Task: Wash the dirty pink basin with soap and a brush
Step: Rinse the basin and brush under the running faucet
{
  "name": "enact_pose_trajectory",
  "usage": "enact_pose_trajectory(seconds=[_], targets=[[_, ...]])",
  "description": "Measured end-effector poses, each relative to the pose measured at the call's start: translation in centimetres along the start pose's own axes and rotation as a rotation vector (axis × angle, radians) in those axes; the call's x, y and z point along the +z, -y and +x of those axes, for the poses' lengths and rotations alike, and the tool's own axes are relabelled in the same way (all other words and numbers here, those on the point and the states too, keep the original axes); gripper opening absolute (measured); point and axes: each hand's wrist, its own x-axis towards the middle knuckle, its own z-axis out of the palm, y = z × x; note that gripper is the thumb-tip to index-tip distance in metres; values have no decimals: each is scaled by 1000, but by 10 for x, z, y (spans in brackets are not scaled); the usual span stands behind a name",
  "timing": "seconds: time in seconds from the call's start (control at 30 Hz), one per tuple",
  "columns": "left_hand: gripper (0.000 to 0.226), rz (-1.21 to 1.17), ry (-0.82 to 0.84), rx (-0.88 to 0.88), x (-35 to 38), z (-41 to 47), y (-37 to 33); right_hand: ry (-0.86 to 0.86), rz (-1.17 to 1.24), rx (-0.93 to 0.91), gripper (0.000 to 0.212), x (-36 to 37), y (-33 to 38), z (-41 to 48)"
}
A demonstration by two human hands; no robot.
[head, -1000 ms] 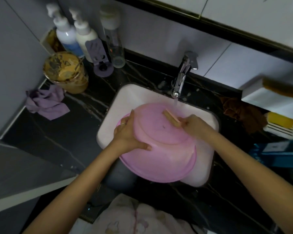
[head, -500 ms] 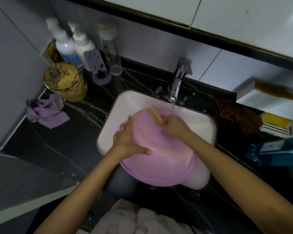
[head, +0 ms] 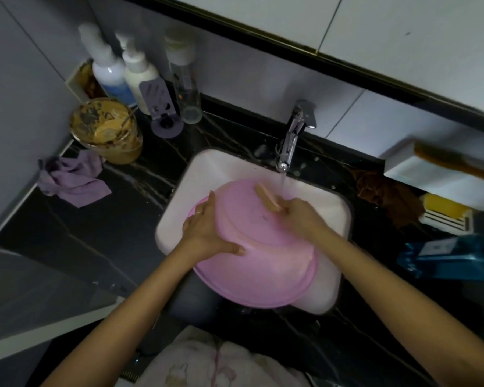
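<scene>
In the dark tabletop [head: 101, 247], over the white sink [head: 207, 169], the pink basin [head: 263, 269] lies upturned and tilted under the running tap [head: 291, 135]. The left hand [head: 204, 230] has its grip clamped on the rim, and the right hand [head: 302, 216] has its grip clamped on the brush [head: 267, 196], which is against the base. The labels on the bottles [head: 109, 74] are too blurred to read.

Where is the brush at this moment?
In the head view, the right hand holds the brush against the far side of the pink basin, just left of the water stream.
</scene>
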Motion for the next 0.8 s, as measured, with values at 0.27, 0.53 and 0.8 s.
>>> enact_pose_trajectory(seconds=[0.27,0.53,0.8], targets=[[148,18,9,-7,0,1,-1,160,-110,-49,45,-16,-37,-57],[146,49,0,-15,-1,-3,-3,114,59,-131,36,10,32,-38],[145,55,24,-20,-2,0,-3,83,-37,180,41,-22,-49,-31]])
